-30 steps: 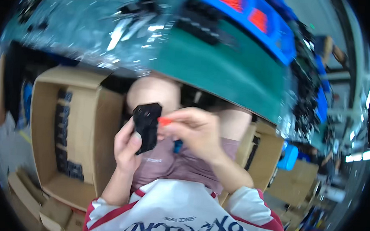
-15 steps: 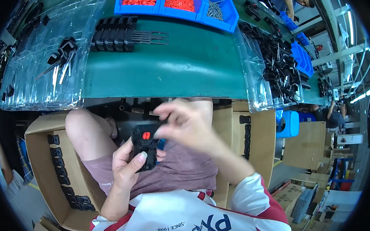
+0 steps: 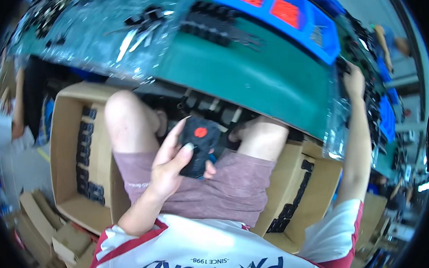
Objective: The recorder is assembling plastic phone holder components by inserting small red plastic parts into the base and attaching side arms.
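Note:
My left hand (image 3: pixel 166 168) is closed around a dark, blocky plastic part (image 3: pixel 197 155) above my lap. On its upper face sits a round red piece (image 3: pixel 200 132). Stretched out to the far right, my right hand (image 3: pixel 355 82) is at the edge of a heap of black plastic parts (image 3: pixel 369 101) on the bench. Motion smears its fingers, so whether they grip anything is unclear. On the green bench (image 3: pixel 256 73) ahead lies a row of black parts (image 3: pixel 208 24) with thin prongs pointing right.
Blue bins (image 3: pixel 297 29) at the back hold red pieces and metal pins. Loose black and metal parts (image 3: pixel 145 21) lie on clear plastic sheeting at the left. Cardboard boxes with black parts stand by my left leg (image 3: pixel 62 160) and right leg (image 3: pixel 326 181). Other people work nearby.
My right hand has left the part in my left hand and swung out to the heap at the right. The view has turned; the left hand still holds the part.

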A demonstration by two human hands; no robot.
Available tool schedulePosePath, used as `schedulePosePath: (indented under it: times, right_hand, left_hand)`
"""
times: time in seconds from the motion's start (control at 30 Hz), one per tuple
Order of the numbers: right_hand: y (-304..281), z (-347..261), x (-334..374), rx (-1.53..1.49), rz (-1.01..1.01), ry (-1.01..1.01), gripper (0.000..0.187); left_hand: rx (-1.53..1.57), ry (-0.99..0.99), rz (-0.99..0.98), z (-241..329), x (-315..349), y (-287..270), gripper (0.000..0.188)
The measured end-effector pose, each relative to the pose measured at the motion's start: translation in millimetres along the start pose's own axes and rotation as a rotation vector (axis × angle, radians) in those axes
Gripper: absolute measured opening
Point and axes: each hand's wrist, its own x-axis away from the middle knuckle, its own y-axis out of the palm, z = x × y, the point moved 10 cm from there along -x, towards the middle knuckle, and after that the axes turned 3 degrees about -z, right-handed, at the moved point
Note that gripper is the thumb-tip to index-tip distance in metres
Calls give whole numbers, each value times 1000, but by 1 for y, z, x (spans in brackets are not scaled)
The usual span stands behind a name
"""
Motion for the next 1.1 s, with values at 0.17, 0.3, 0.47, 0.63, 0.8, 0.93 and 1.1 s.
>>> schedulePosePath:
  times: [0.17, 0.3, 0.47, 0.63, 0.8, 0.93, 1.1]
  right_hand:
    - [-67, 30, 29, -379, 377, 24, 33]
    - [-69, -32, 69, -1137, 175, 166, 34]
    - [-30, -182, 131, -1701, -333, 136, 38]
    - [-3, -305, 198, -2009, -757, 58, 38]
    - [3, -353, 223, -2036, -937, 69, 31]
    - [4, -359, 227, -1982, -947, 37, 30]
    - [1, -361, 230, -1981, -930, 61, 31]
  left_hand:
    - [-36, -19, -30, -3, 2, -12, 44]
    - [-84, -30, -15, -4, -7, -16, 42]
    - [-94, -43, -30, -2, -11, -11, 42]
    - [-42, -23, -79, -2, -9, -11, 46]
    - [-25, 28, -65, 5, -5, -15, 51]
    - [-72, 44, -51, 9, -2, -19, 55]
    - [-128, 58, -46, 11, -2, -19, 59]
